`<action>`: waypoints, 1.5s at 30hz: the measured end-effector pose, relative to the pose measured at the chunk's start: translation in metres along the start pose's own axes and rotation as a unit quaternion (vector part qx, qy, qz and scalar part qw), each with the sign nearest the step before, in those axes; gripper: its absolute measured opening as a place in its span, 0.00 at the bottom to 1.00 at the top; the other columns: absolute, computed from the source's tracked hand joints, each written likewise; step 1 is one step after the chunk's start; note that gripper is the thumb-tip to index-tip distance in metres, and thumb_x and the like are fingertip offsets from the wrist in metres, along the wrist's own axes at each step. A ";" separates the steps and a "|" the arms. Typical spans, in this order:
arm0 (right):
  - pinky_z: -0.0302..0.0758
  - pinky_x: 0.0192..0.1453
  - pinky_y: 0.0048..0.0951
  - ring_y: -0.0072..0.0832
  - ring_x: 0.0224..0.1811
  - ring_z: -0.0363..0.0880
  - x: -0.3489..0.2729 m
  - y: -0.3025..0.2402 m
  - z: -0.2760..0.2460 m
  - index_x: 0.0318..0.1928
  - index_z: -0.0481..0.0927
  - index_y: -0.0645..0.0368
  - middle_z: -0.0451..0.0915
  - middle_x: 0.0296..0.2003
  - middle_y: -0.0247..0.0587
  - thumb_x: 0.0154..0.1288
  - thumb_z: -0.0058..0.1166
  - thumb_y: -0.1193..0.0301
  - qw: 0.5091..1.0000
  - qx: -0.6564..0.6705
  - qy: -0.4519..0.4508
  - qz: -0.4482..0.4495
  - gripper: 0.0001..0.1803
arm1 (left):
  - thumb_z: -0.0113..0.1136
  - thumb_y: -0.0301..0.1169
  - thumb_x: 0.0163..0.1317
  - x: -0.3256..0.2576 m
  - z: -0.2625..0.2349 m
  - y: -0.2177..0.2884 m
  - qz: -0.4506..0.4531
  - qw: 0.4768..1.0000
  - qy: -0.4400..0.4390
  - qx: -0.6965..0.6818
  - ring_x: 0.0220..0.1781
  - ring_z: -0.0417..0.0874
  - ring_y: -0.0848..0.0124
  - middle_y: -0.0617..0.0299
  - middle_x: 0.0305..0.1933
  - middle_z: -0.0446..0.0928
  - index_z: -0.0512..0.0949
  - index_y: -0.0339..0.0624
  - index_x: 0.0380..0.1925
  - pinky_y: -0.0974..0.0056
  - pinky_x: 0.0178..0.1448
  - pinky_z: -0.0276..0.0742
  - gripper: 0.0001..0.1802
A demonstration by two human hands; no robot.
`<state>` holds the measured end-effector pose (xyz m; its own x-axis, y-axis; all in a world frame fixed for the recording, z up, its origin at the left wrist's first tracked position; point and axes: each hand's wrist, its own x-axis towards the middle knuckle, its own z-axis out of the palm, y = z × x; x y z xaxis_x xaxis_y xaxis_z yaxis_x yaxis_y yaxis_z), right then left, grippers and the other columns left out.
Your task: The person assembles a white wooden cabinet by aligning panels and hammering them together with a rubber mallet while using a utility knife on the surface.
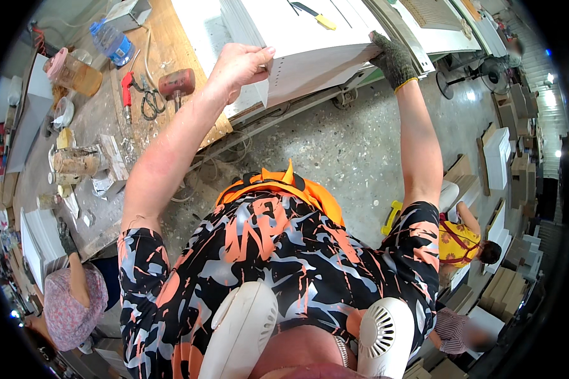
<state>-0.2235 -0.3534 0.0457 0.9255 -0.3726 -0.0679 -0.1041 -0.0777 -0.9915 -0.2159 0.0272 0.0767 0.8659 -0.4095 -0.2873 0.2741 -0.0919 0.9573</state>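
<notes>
A white panel [316,71] is held between my two hands at the front edge of the workbench, its near face tilted toward me. Small dark holes run in a row down its left side. My bare left hand [241,68] pinches the upper left corner between thumb and fingers. At the opposite end, my right hand [395,62], in a dark knit glove with a yellow cuff, is closed round the right corner; its fingertips are partly hidden. Behind the panel lie a white board surface [284,28] and a yellow-handled knife [322,19].
Left on the wooden bench [161,47] are a mallet [177,83], scissors [150,104], a red air gun [127,91], a water bottle [112,43] and a pink-lidded jug [74,72]. A fan [471,77] stands at right. Co-workers [76,303] are nearby on both sides.
</notes>
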 end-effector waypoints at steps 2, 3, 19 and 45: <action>0.82 0.57 0.45 0.44 0.57 0.75 0.003 0.000 -0.002 0.56 0.73 0.74 0.74 0.55 0.57 0.53 0.76 0.64 0.999 0.037 0.006 0.024 0.37 | 0.61 0.36 0.70 0.001 -0.001 0.001 -0.010 1.000 -0.011 0.008 0.53 0.84 0.64 0.49 0.52 0.81 0.80 0.28 0.52 0.62 0.63 0.80 0.21; 0.82 0.57 0.46 0.44 0.57 0.75 0.003 -0.001 0.000 0.55 0.73 0.75 0.74 0.55 0.57 0.53 0.76 0.64 0.996 0.074 0.017 0.044 0.37 | 0.60 0.37 0.71 0.001 -0.001 0.002 -0.015 1.000 -0.016 0.012 0.54 0.83 0.63 0.49 0.54 0.81 0.79 0.28 0.53 0.61 0.64 0.79 0.21; 0.83 0.54 0.38 0.35 0.50 0.79 -0.011 -0.010 0.008 0.51 0.82 0.67 0.80 0.46 0.49 0.58 0.73 0.65 0.992 -0.116 -0.011 -0.054 0.25 | 0.59 0.35 0.71 -0.001 -0.004 0.001 -0.015 1.000 -0.004 -0.001 0.51 0.83 0.67 0.50 0.52 0.81 0.78 0.27 0.54 0.63 0.62 0.81 0.21; 0.74 0.34 0.23 0.22 0.34 0.78 -0.032 0.059 0.016 0.55 0.78 0.65 0.82 0.41 0.36 0.61 0.63 0.77 1.000 0.015 -0.006 0.004 0.20 | 0.72 0.49 0.57 0.004 0.036 -0.161 0.176 0.959 0.156 0.161 0.66 0.76 0.52 0.41 0.65 0.74 0.60 0.34 0.72 0.56 0.69 0.71 0.50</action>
<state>-0.2536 -0.3317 -0.0123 0.9287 -0.3626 -0.0780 -0.1015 -0.0462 -0.9938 -0.2714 0.0078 -0.0770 0.9778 -0.1793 0.1081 -0.1580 -0.2931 0.9429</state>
